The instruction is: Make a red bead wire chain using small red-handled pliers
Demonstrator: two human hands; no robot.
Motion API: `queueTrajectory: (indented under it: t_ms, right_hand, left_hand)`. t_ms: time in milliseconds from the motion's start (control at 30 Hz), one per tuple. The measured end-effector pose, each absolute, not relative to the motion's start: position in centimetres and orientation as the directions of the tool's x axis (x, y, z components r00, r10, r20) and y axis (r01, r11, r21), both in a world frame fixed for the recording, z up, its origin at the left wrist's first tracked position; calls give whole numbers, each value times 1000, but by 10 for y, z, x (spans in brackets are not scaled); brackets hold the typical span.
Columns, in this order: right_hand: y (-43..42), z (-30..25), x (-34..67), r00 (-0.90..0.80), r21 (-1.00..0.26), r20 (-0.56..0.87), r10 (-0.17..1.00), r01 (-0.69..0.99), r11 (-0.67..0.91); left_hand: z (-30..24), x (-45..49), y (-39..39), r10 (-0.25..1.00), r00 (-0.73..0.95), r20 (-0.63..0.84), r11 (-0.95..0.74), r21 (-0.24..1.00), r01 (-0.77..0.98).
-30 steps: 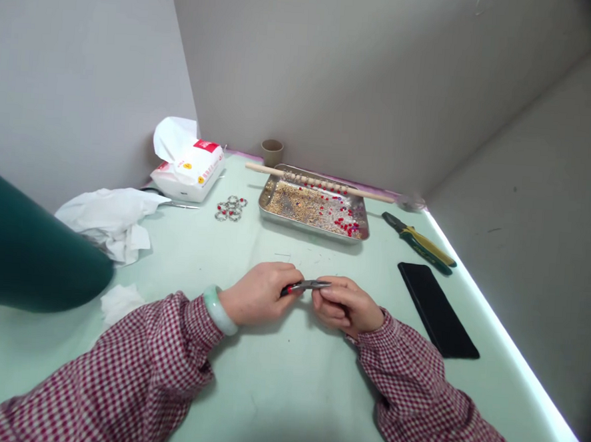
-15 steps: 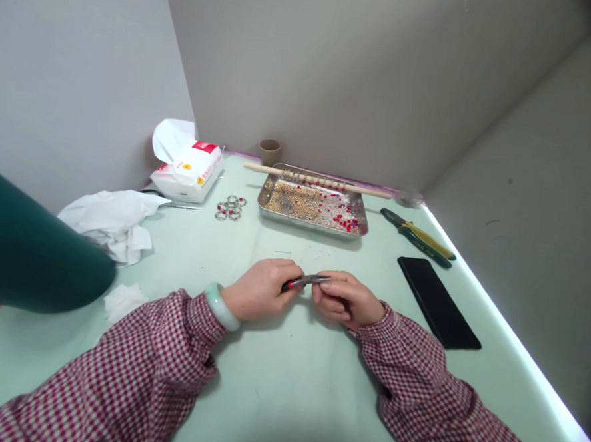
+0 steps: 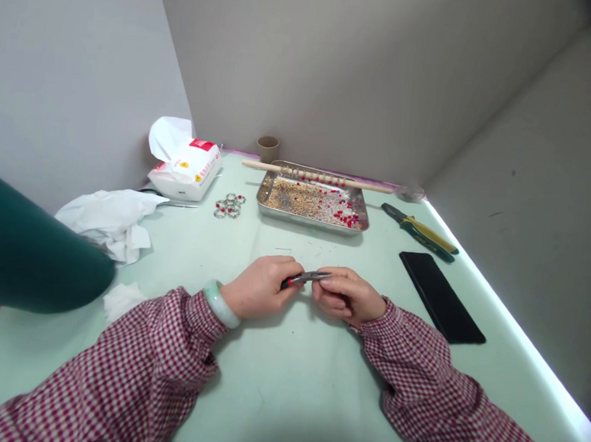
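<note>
My left hand [image 3: 261, 289] is closed round the handles of small pliers [image 3: 306, 277], whose thin metal jaws point right. My right hand [image 3: 345, 295] rests on the pale green table [image 3: 276, 380], fingers pinched together at the jaw tips on something too small to make out. Both hands touch at the middle of the table. A pale green bangle [image 3: 219, 303] sits on my left wrist, and both sleeves are red-and-white checked.
A metal tray [image 3: 312, 204] of gold and red beads lies behind, a wooden stick [image 3: 318, 176] across it. Finished bead rings [image 3: 230, 205], a tissue pack [image 3: 186, 167], crumpled tissues [image 3: 110, 220], green-yellow pliers [image 3: 419, 231], a black phone [image 3: 441, 296], a small cup [image 3: 268, 148]. Another person's dark green sleeve [image 3: 28, 251] at left.
My hands stay together with the pliers; the view has shifted slightly, nothing on the table moved.
</note>
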State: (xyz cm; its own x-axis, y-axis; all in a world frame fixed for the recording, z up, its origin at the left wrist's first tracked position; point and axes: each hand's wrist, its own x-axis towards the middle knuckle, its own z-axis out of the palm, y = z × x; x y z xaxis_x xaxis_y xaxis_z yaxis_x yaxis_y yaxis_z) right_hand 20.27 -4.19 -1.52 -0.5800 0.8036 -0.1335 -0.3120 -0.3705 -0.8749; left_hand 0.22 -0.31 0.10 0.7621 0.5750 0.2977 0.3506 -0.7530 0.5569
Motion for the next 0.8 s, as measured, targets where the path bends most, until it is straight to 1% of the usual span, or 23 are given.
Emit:
queueTrajectory:
  t_ms: [467, 800]
  right_hand:
    - [-42, -15, 201, -574, -883, -133, 808, -302, -360]
    - [-42, -17, 203, -584, -877, -128, 801, -311, -367]
  left_hand:
    - [1, 1, -3, 562, 764, 317, -766, 549, 336]
    - [-1, 3, -2, 571, 764, 301, -757, 552, 349]
